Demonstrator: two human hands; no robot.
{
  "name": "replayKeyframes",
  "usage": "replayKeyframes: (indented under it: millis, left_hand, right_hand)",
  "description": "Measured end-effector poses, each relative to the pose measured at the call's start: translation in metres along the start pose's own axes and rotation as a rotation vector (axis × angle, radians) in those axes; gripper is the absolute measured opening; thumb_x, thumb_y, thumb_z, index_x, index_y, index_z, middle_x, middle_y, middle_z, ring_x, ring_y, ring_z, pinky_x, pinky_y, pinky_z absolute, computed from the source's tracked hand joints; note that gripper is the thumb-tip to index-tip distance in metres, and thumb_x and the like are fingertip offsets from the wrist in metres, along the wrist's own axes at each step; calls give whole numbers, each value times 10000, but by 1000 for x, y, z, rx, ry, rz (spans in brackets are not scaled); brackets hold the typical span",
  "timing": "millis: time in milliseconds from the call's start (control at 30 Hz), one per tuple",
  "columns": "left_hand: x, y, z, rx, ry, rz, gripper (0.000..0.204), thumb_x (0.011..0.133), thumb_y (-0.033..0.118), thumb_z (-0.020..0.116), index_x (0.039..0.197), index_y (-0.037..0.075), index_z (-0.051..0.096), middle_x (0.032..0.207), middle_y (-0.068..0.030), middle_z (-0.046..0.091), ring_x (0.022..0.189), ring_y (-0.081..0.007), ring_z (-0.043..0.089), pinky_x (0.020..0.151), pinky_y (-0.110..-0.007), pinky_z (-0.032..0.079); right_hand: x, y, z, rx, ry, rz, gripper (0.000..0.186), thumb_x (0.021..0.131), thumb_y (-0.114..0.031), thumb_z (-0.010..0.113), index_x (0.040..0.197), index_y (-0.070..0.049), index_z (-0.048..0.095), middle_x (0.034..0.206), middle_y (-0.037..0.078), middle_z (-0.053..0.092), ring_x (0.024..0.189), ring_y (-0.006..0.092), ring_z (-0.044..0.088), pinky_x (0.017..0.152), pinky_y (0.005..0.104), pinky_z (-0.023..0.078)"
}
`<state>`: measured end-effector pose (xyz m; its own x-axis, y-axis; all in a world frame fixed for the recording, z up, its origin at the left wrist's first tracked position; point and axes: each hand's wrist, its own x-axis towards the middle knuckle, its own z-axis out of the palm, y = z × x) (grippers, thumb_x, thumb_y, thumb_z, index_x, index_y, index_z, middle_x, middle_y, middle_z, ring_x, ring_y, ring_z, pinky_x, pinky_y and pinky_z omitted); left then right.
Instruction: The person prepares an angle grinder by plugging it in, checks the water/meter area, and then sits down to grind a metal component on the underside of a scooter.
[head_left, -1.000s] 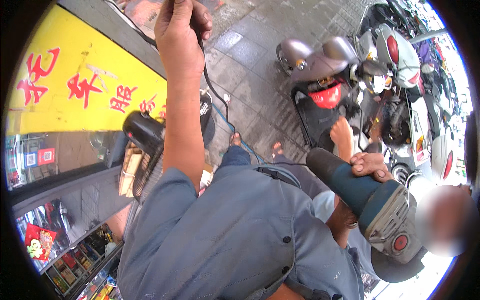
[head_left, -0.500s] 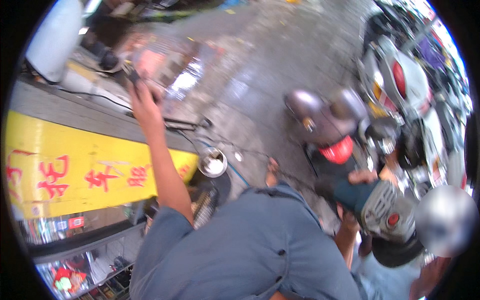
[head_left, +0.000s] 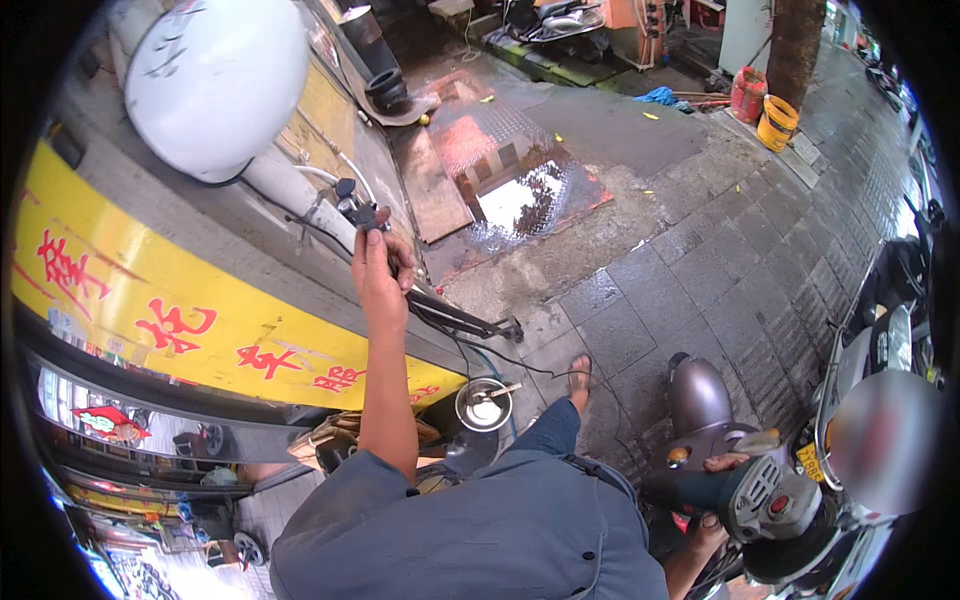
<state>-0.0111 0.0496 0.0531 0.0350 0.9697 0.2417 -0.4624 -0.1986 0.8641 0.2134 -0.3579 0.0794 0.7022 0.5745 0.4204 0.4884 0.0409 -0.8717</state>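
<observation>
My left hand (head_left: 383, 275) reaches up toward the wall at the left, its fingers closed on a small black plug (head_left: 368, 217). Just past it, a dark fitting (head_left: 345, 188) sits beside a white pipe and loose cables. Low on the right, my right hand (head_left: 712, 530) grips the body of a teal and grey angle grinder (head_left: 770, 505). Fingers show above the tool and the thumb below it. A dark round disc (head_left: 790, 555) is at the grinder's lower end.
A purple-grey scooter (head_left: 700, 395) stands ahead of the grinder, with more motorbikes (head_left: 890, 340) along the right. A metal bowl (head_left: 484, 405) lies near my foot. The yellow sign (head_left: 220, 340) and white dome (head_left: 220, 90) are left. A wet metal plate (head_left: 520, 190) lies ahead.
The view has swung left and up, showing more wall and street. My left hand still holds the plug by the wall; my right hand keeps the grinder, now lower in view.
</observation>
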Motion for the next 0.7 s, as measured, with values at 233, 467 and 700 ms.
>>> replayKeyframes:
  millis: [233, 467, 700]
  left_hand:
    - [-10, -9, -21, -78, 5, -101, 363, 982, 302, 365, 1117, 5, 526, 612, -3, 463, 456, -59, 372, 405, -194, 282]
    - [-16, 2, -14, 53, -105, -98, 345, 984, 323, 455, 1047, -1, 554, 564, 31, 393, 447, -40, 316, 391, -187, 242]
    - [-5, 66, -31, -108, -101, -46, 366, 981, 339, 453, 1108, 1, 514, 584, 20, 369, 450, -53, 298, 375, -201, 222]
  right_hand:
    - [-8, -11, 17, 187, -1, 64, 875, 591, -657, 756, 1090, 8, 483, 842, 97, 533, 819, 206, 525, 736, 328, 438]
    - [-12, 11, 19, 335, -52, 135, 904, 570, -599, 802, 1144, 13, 465, 889, 107, 482, 811, 205, 535, 728, 332, 470]
    - [11, 25, 43, 612, -154, 80, 873, 569, -568, 826, 1158, -23, 481, 910, 100, 470, 807, 205, 531, 738, 340, 472]
